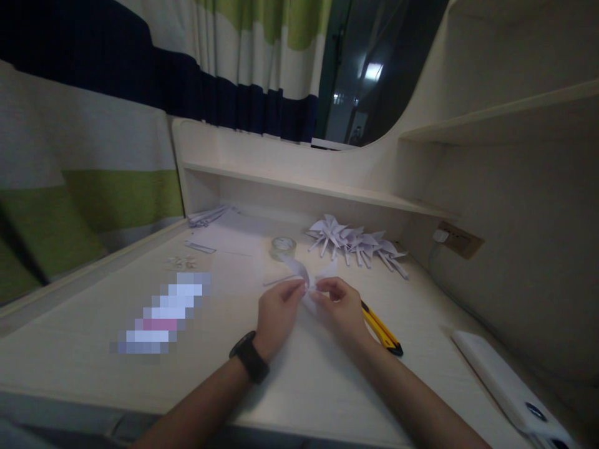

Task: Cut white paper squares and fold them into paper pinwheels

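Both my hands meet over the middle of the desk, pinching a white paper pinwheel (299, 268) whose curled blades stick up above the fingers. My left hand (279, 308), with a dark watch on the wrist, grips it from the left. From the right, the fingertips of my right hand (342, 305) are closed on the same paper; its centre is mostly hidden by fingers. A thin white paper stick (281, 281) lies just beyond my left hand. A roll of clear tape (282, 247) rests behind the pinwheel. Beside my right forearm lies a yellow utility knife (381, 327).
Several finished paper pinwheels (350, 240) lie in a row at the back right. White paper sheets (229, 234), rolled sticks (210, 216) and small white pieces (182, 262) are at the back left. A blurred-out phone-like shape (163, 315) lies left; a white device (505, 380) lies right.
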Available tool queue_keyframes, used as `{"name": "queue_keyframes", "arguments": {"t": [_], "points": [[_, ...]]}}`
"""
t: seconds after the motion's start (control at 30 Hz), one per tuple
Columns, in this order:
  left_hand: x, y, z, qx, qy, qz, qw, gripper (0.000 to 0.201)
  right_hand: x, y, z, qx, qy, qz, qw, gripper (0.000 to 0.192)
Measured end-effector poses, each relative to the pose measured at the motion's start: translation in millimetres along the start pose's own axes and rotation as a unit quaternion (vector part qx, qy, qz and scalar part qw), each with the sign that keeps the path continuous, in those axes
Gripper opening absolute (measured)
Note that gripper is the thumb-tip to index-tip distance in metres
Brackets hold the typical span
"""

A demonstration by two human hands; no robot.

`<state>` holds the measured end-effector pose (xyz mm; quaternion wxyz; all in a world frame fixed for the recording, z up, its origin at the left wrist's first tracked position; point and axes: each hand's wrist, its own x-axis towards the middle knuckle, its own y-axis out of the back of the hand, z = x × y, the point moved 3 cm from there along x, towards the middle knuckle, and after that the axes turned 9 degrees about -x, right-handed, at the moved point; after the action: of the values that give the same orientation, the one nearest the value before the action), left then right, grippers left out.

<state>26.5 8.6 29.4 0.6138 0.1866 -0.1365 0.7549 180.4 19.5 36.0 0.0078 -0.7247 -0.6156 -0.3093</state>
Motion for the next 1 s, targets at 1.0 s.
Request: {"name": "queue_keyframes", "arguments": {"t": [1.0], "points": [[3,8.1,9,0.102,-0.012,-0.009,0.995,0.012,0,2,0,-0.016,0.033,-0.037,0.999,0.013]]}}
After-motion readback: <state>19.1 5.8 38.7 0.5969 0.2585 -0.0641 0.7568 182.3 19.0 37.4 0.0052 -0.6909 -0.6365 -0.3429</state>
